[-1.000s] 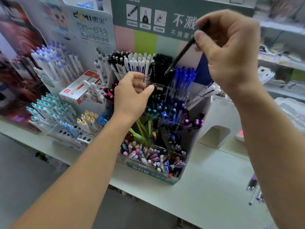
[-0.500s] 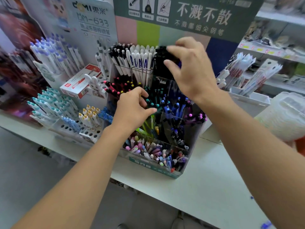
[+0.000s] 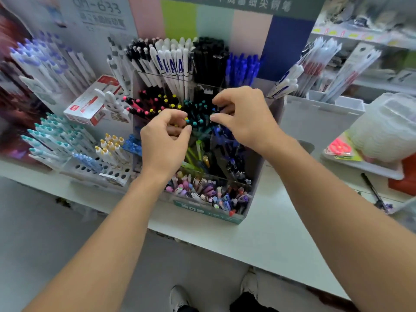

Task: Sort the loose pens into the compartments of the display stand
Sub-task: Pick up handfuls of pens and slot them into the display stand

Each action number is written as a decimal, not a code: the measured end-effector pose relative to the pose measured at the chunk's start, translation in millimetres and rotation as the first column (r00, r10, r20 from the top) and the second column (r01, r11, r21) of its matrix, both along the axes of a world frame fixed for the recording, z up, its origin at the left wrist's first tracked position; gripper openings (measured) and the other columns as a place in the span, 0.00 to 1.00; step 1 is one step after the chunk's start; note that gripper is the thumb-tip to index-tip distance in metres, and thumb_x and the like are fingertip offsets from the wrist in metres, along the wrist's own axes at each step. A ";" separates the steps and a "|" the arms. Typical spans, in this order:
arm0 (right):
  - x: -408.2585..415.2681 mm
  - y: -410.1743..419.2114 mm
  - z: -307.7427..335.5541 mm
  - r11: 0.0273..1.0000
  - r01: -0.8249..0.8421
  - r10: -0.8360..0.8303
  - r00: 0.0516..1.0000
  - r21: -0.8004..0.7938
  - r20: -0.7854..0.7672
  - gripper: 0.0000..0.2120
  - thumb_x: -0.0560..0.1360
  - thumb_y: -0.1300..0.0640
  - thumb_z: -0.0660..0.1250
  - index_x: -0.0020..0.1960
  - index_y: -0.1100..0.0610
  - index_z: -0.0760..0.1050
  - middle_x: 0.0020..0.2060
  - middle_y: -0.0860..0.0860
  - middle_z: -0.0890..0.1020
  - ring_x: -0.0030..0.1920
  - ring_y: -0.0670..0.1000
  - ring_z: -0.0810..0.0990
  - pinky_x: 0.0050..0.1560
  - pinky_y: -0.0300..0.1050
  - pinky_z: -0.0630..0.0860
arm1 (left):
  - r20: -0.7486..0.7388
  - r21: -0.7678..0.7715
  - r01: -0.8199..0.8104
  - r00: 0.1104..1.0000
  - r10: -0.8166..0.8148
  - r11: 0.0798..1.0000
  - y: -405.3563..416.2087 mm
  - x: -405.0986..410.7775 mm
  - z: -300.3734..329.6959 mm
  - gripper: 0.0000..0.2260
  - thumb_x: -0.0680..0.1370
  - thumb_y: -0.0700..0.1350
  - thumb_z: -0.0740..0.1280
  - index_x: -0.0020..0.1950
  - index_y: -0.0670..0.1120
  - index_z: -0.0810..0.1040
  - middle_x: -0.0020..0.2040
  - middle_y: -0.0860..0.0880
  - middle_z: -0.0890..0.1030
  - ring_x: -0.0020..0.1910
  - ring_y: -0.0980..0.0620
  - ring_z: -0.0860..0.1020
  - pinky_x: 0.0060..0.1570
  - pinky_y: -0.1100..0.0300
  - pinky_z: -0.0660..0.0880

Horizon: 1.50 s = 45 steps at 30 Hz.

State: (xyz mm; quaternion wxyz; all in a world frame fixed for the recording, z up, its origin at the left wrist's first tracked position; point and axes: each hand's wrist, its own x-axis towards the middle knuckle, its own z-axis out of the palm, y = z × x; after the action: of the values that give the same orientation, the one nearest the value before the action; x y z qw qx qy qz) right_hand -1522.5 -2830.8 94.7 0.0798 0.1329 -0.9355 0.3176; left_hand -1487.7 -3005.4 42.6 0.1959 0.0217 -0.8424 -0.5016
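The tiered display stand sits on the white counter with pens standing in clear compartments. Its back row holds black pens and blue pens. In the middle row stand teal-tipped pens. My left hand hovers over that row, its curled thumb and forefinger pinching at a teal-tipped pen's top. My right hand reaches in from the right, thumb and forefinger spread around the tips between the teal and blue-tipped pens; I see nothing gripped in it. Loose pens lie on the counter at the right.
A white rack of pens and a red-and-white box stand left of the stand. At the right are a white bin of packaged pens, a stack of clear containers and a tray. The counter's front edge runs below.
My right hand set the black pen into the back-row black compartment, then dropped empty to the middle row. My left hand stayed over the teal pens. The view tilted down.
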 end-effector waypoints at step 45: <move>152.0 314.7 -247.2 0.469 0.883 -0.727 0.408 -0.035 0.552 0.24 0.80 0.65 0.63 0.75 0.61 0.67 0.74 0.56 0.66 0.73 0.57 0.65 0.69 0.39 0.61 | 0.756 0.004 0.698 0.467 -0.458 0.716 411.9 0.2 -187.6 0.14 0.78 0.44 0.68 0.63 0.43 0.75 0.49 0.50 0.79 0.42 0.49 0.78 0.46 0.54 0.77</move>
State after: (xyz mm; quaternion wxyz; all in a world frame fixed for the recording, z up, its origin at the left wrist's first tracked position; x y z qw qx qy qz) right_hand -1370.5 -2516.1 -152.4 0.0196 -0.4367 -0.8023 0.4065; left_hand -1487.5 -2593.5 -145.1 -0.3288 -0.1076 -0.8702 -0.3508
